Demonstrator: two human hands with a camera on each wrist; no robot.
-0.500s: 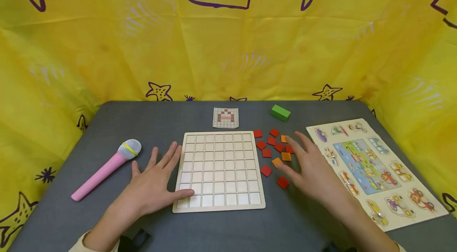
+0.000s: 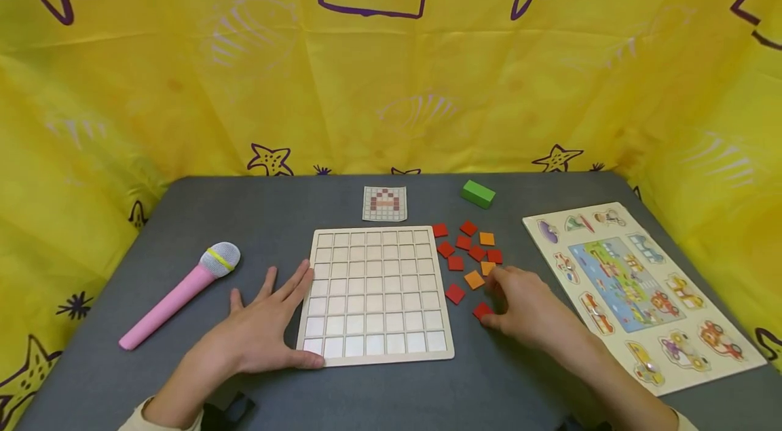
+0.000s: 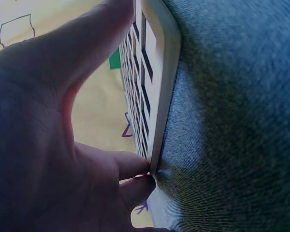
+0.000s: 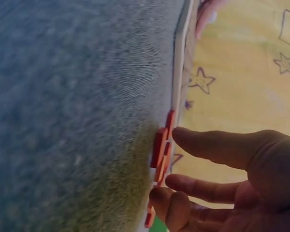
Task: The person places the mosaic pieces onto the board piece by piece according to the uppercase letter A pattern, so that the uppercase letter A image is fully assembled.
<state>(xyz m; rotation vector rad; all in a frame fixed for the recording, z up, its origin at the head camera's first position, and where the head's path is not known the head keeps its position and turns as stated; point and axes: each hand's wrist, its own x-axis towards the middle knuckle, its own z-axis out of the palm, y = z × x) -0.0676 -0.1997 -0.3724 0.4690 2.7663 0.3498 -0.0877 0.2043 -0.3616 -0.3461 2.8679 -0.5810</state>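
Observation:
A wooden grid board (image 2: 375, 360) with square cells lies flat on the grey table. My left hand (image 2: 259, 332) is spread along its left side, fingertips at the left edge and thumb at the near-left corner; in the left wrist view the fingers (image 3: 135, 164) meet the board's rim (image 3: 166, 72). Right of the board, several red tiles (image 2: 455, 294) and a few orange tiles (image 2: 474, 279) are scattered. Over the near part of these is my right hand (image 2: 525, 305), its thumb at the nearest red tile (image 2: 482, 310), fingers bent and apart from the thumb.
Behind the board lies a small pattern card (image 2: 384, 203), with a green block (image 2: 478, 193) farther right. A pink toy microphone (image 2: 177, 298) is on the left. A picture puzzle board (image 2: 709, 366) takes up the right side. Yellow cloth (image 2: 366, 91) hangs behind the table.
My right hand has come down and nearer, its fingers bending toward the nearest red tile. The left hand has shifted slightly nearer, its thumb sliding from the cells to the board's near edge.

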